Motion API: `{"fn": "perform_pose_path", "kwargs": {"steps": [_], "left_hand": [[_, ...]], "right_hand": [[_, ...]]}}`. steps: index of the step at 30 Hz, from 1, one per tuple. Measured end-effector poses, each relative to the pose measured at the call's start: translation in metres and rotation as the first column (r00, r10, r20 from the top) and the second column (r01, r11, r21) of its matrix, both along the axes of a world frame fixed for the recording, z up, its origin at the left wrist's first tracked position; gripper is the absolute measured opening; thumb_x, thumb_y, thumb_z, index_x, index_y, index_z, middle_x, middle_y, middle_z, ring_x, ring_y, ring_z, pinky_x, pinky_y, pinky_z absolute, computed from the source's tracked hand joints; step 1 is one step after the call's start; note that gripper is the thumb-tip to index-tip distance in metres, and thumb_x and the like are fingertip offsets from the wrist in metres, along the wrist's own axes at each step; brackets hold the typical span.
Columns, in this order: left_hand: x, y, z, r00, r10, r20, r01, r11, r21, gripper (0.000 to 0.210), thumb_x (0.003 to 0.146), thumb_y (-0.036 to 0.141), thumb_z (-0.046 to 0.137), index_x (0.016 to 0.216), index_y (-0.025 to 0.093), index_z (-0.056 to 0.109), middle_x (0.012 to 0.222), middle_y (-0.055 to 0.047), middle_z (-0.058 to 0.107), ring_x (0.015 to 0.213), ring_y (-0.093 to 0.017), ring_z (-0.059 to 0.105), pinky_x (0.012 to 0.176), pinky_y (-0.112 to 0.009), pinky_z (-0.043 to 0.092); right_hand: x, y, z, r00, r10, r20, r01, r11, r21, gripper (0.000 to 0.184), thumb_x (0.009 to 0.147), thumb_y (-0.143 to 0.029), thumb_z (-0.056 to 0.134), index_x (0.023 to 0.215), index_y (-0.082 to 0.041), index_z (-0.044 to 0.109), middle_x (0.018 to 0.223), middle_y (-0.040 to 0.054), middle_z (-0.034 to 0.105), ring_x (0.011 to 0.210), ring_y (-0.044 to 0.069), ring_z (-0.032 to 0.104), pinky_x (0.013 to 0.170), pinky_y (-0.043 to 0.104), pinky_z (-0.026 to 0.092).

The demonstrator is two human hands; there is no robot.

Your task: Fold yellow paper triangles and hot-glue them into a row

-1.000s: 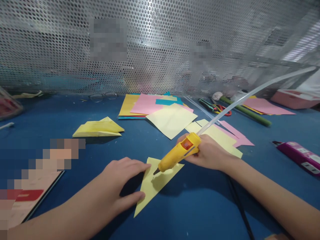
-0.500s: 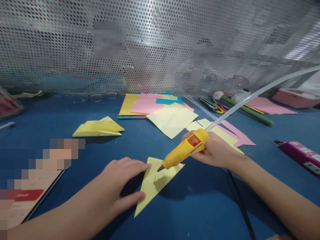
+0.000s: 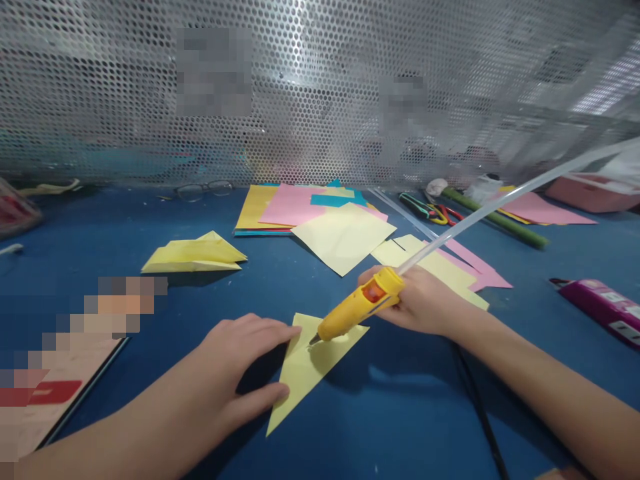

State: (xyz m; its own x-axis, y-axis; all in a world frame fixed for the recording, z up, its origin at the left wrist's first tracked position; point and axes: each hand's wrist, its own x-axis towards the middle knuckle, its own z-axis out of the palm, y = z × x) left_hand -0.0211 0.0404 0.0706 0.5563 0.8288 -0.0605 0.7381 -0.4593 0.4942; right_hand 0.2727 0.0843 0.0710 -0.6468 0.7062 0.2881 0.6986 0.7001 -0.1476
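Note:
A yellow hot glue gun is in my right hand, fingers wrapped round its handle. Its dark nozzle points down and left, at the surface of a folded yellow paper triangle. A long clear glue stick sticks out of the gun's back end toward the upper right. My left hand rests at the triangle's left edge, thumb and forefinger apart and their tips on the paper. Whether any glue is under the nozzle is hard to see.
On the blue table lie a folded yellow paper piece, coloured sheets, a pale yellow square, pliers, a green stem and a purple case. At left is a partly blurred phone. A perforated metal panel stands behind.
My right hand has moved the glue gun slightly left and down, bringing its nozzle nearer the paper triangle. My left hand keeps its place on the paper.

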Motion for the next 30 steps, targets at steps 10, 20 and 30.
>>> {"fn": "perform_pose_path", "kwargs": {"steps": [10, 20, 30], "left_hand": [[-0.002, -0.001, -0.003, 1.0, -0.017, 0.024, 0.016, 0.999, 0.035, 0.038, 0.082, 0.039, 0.062, 0.119, 0.031, 0.065, 0.12, -0.002, 0.068, 0.11, -0.029, 0.061, 0.097, -0.045, 0.048], [-0.002, 0.0, -0.005, 0.999, -0.018, 0.037, 0.017, 0.999, 0.031, 0.039, 0.082, 0.04, 0.062, 0.12, 0.031, 0.063, 0.123, -0.001, 0.067, 0.114, -0.028, 0.059, 0.097, -0.044, 0.046], [-0.003, 0.001, -0.006, 0.999, -0.022, 0.035, 0.02, 0.998, 0.051, 0.04, 0.081, 0.04, 0.064, 0.12, 0.031, 0.064, 0.123, -0.002, 0.067, 0.113, -0.029, 0.06, 0.097, -0.044, 0.048]], "right_hand": [[-0.008, -0.001, -0.005, 0.997, 0.077, 0.015, -0.077, 0.997, 0.001, 0.014, 0.089, -0.027, 0.051, 0.091, -0.018, 0.062, 0.091, 0.0087, 0.073, 0.075, 0.019, 0.069, 0.068, 0.028, 0.053], [-0.007, 0.0, -0.005, 0.997, 0.067, 0.038, -0.066, 0.998, -0.015, 0.015, 0.088, -0.027, 0.052, 0.089, -0.017, 0.064, 0.088, 0.0089, 0.073, 0.071, 0.019, 0.069, 0.065, 0.028, 0.053], [0.001, 0.004, -0.004, 0.998, 0.049, 0.04, -0.047, 0.998, -0.05, 0.01, 0.085, -0.026, 0.059, 0.084, -0.02, 0.067, 0.082, 0.0055, 0.072, 0.067, 0.018, 0.068, 0.063, 0.026, 0.051]]}}
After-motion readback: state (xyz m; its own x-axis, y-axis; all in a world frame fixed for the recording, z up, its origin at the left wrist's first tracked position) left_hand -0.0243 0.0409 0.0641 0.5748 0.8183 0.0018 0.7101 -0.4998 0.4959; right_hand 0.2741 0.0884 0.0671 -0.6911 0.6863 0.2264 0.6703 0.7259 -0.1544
